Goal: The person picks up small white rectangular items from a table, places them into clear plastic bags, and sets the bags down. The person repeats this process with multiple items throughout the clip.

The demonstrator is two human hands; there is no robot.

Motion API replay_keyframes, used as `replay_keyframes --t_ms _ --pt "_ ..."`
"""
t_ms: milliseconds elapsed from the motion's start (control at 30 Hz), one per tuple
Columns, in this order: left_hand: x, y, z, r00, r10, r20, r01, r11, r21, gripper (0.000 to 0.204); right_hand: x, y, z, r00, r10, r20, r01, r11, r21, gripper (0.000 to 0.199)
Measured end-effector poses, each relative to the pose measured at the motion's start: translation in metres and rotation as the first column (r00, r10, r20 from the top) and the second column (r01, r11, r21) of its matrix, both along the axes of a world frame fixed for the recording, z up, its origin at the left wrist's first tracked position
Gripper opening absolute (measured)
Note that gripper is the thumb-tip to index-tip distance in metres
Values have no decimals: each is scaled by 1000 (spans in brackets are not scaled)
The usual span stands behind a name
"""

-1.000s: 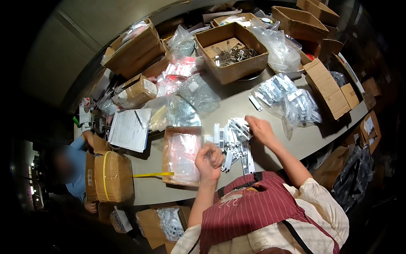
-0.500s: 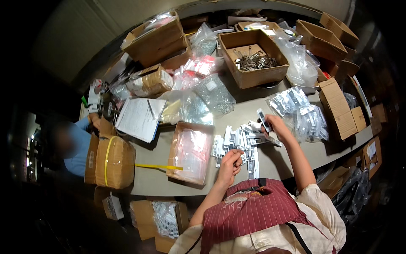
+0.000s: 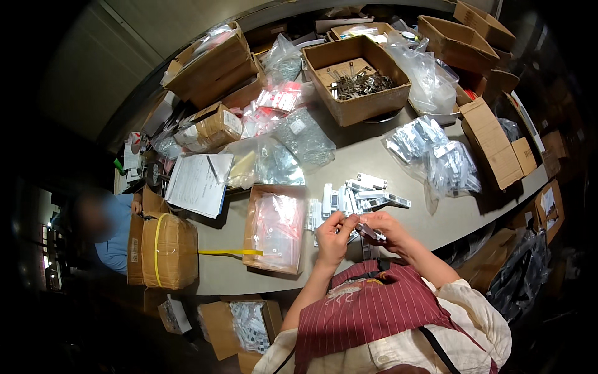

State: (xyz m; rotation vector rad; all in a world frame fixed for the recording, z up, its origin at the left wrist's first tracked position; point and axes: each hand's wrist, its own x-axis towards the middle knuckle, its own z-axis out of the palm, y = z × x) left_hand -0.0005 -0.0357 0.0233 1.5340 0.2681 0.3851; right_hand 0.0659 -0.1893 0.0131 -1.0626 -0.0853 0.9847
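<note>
My left hand (image 3: pixel 335 235) and my right hand (image 3: pixel 381 227) meet just above the near edge of the grey table (image 3: pixel 367 156), both pinching one small white and grey plastic part (image 3: pixel 367 230). Right behind my hands lies a loose heap of the same white parts (image 3: pixel 358 194). To the left of my left hand stands a shallow cardboard tray (image 3: pixel 275 227) filled with clear plastic bags.
An open carton of dark metal pieces (image 3: pixel 358 78) stands at the back. Clear bags of white parts (image 3: pixel 436 156) lie at the right, beside flat cartons (image 3: pixel 492 143). Papers (image 3: pixel 199 184), a strapped box (image 3: pixel 165 249) and another person (image 3: pixel 103 230) are at the left.
My right hand has come back from the heap of parts toward my body and now meets my left hand on one small part.
</note>
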Motion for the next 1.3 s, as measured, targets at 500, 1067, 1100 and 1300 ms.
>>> replay_keyframes --t_ms 500,1067,1100,1300 --pt "-11 0 4 988 -142 57 152 871 -467 28 -4 8 11 869 -176 463 252 962 -106 31" --pt "-16 30 -7 1000 -3 -17 -8 790 -613 30 5 25 0 617 -62 784 390 890 -237 21" --pt "-14 50 11 990 133 -38 -126 763 -634 31 17 23 2 607 -28 794 411 867 -283 21" --pt "19 221 88 820 543 183 -422 788 -447 24 91 -9 -29 141 326 935 715 619 -324 19"
